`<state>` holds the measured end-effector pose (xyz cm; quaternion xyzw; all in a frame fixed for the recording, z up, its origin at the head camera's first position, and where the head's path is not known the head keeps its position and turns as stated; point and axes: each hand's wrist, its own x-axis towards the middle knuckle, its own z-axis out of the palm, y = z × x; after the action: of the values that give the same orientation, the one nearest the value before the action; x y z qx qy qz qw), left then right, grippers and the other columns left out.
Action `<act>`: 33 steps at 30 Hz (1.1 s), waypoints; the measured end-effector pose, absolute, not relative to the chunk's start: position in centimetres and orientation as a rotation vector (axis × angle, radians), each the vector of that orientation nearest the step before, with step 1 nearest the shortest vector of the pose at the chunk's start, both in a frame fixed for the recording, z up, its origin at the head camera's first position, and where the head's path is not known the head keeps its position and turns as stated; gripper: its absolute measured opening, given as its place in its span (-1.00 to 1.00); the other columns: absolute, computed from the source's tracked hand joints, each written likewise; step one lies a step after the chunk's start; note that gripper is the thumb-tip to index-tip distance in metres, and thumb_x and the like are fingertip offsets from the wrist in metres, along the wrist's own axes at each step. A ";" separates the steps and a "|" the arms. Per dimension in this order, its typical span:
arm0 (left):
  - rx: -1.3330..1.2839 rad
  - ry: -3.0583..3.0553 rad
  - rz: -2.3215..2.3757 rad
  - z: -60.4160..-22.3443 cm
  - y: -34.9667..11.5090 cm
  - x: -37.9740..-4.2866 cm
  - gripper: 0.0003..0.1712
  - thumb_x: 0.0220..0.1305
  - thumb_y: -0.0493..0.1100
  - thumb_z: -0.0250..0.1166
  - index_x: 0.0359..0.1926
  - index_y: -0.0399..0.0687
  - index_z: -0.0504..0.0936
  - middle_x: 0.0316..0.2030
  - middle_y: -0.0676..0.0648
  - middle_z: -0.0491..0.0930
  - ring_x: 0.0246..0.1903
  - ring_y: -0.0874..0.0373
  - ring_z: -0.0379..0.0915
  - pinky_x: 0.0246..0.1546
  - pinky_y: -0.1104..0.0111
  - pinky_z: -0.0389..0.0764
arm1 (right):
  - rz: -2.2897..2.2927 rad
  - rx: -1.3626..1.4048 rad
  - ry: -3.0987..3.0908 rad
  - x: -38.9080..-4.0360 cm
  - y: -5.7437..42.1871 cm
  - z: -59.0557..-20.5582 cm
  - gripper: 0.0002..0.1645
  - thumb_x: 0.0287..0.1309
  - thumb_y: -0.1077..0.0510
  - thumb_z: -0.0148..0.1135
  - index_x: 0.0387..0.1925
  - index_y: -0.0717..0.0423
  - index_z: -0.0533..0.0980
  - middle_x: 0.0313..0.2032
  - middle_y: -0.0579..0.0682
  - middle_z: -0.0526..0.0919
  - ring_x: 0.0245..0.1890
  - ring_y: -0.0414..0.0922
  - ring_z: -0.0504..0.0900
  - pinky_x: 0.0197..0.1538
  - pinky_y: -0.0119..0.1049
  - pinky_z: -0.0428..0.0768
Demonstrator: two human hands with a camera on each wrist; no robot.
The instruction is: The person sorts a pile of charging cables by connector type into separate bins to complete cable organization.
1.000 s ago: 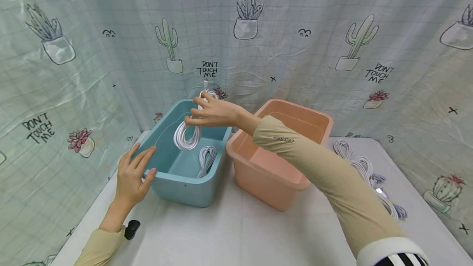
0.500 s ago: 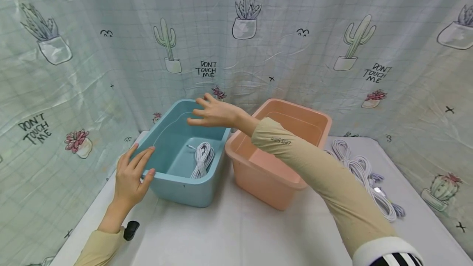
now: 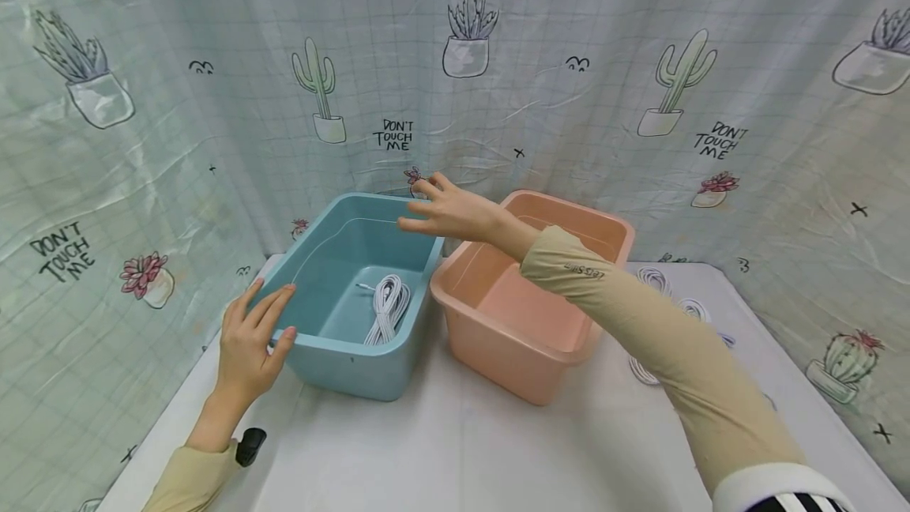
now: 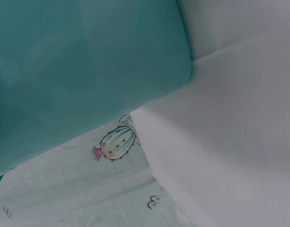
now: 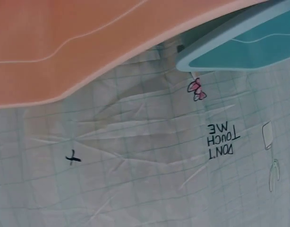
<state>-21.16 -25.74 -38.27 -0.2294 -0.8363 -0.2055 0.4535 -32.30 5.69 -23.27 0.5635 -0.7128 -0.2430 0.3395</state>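
The head camera looks forward and down from above, standing back enough to take in a blue bin (image 3: 355, 371) left of centre, an orange bin (image 3: 498, 362) beside it and a curtain (image 3: 569, 125) across the upper half. The left wrist camera sits close to the blue bin's outer wall, which fills its upper left. The right wrist camera faces the curtain, both bins along its top edge; it shares the printed words (image 3: 395, 135) with the head view (upside down there).
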 end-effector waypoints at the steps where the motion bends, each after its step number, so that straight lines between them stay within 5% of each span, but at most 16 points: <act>1: -0.565 -2.066 -0.505 -38.3 -25.7 -21.1 -0.30 0.23 0.27 -0.20 0.07 -0.15 0.49 -0.08 -0.24 0.55 0.23 -0.14 0.16 0.16 -0.09 0.10 | -0.622 1.468 -1.863 -32.2 6.1 -23.3 -0.62 0.08 0.28 0.12 -0.09 -0.08 0.28 -0.18 -0.05 0.50 -0.03 0.01 0.39 -0.09 -0.12 0.35; 23: -0.570 -2.044 -0.531 -38.2 -25.6 -20.9 -0.29 0.23 0.29 -0.19 0.05 -0.15 0.50 -0.08 -0.23 0.55 0.21 -0.19 0.18 0.13 -0.11 0.11 | -0.365 1.406 -1.928 -30.2 13.8 -24.0 -0.58 -0.06 0.37 0.21 -0.14 -0.06 0.44 -0.25 -0.02 0.50 -0.09 0.00 0.42 -0.09 -0.09 0.39; 33: -0.563 -2.048 -0.542 -38.2 -25.5 -20.8 -0.28 0.22 0.29 -0.18 0.05 -0.15 0.51 -0.08 -0.23 0.55 0.22 -0.16 0.17 0.14 -0.11 0.11 | -0.282 1.379 -1.984 -29.1 16.9 -24.7 -0.62 0.00 0.38 0.07 -0.12 0.01 0.46 -0.26 -0.01 0.52 -0.11 0.03 0.42 -0.09 -0.09 0.39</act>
<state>-20.83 -25.50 -38.17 -0.2283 -0.8310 -0.2197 0.4572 -29.06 16.92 -24.69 0.5315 -0.7649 -0.1087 0.3474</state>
